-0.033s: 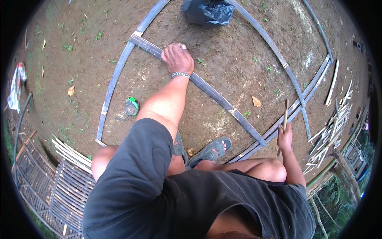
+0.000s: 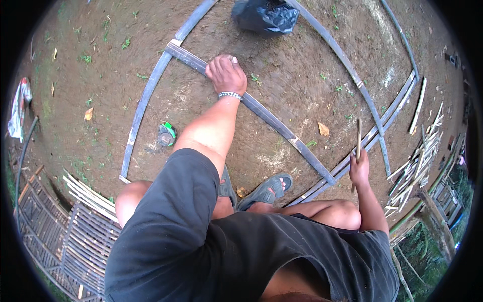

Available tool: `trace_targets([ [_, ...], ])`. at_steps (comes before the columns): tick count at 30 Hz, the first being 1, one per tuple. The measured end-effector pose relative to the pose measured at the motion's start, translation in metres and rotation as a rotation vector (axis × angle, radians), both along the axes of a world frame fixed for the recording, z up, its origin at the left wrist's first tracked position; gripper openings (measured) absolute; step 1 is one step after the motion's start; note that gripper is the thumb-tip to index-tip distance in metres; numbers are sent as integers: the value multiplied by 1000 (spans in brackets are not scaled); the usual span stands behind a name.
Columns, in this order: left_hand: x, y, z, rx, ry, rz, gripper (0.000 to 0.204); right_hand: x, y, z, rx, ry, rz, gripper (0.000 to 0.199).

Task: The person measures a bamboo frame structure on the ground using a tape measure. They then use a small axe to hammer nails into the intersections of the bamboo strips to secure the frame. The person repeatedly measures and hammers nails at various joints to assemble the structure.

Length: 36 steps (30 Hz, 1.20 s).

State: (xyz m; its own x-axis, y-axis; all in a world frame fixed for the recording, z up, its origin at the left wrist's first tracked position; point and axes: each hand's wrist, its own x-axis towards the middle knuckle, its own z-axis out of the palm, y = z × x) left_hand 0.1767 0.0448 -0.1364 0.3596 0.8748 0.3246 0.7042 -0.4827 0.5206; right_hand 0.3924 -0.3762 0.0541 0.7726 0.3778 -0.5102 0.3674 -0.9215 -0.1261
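Grey, weathered and flat, a long straight slat [image 2: 271, 121] lies on the bare brown soil ahead of your feet, running aslant from upper left to lower right. Your left hand [image 2: 226, 75] is set over its upper half, fingers bent and pressed together across it; their tips are hidden, so whether they pinch the slat cannot be told. A silver chain bracelet [image 2: 230, 95] circles that wrist. The slat's upper end meets a long grey curved slat [image 2: 145, 99]; its lower end meets two grey, near-parallel strips [image 2: 399, 96]. Your right hand [image 2: 359, 170], beyond the right knee, has its fingers wrapped around a thin brown rod [image 2: 359, 135], which projects above and below the fist. A black-and-green tape measure [image 2: 166, 134] sits left of your left forearm, on the soil. Your grey strapped sandal [image 2: 266, 191] is near the slat's lower end. Farther out are a black plastic bag [image 2: 266, 19] at the top and a heap of pale split sticks [image 2: 422, 156] at right.
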Motion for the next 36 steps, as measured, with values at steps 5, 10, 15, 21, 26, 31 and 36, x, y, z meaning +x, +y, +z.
trace_targets([
  [5,-3,0,3,-62,-38,-21,16,23,109,63,37,-36,102,26],
  [10,-8,4,5,-63,-9,-35,17,31,161,133,67,-128,46,25],
  [15,-2,6,6,-91,-1,-40,18,15,142,154,306,45,-442,17],
  [21,-9,9,9,-132,-24,-51,16,10,133,105,265,23,-415,15],
  [26,-10,1,10,-195,-87,-53,16,7,184,52,380,199,-281,16],
  [31,-14,8,14,-236,-97,-57,16,9,255,38,334,56,383,26],
  [36,-21,10,19,-230,-164,-92,14,-31,326,25,350,237,603,29],
])
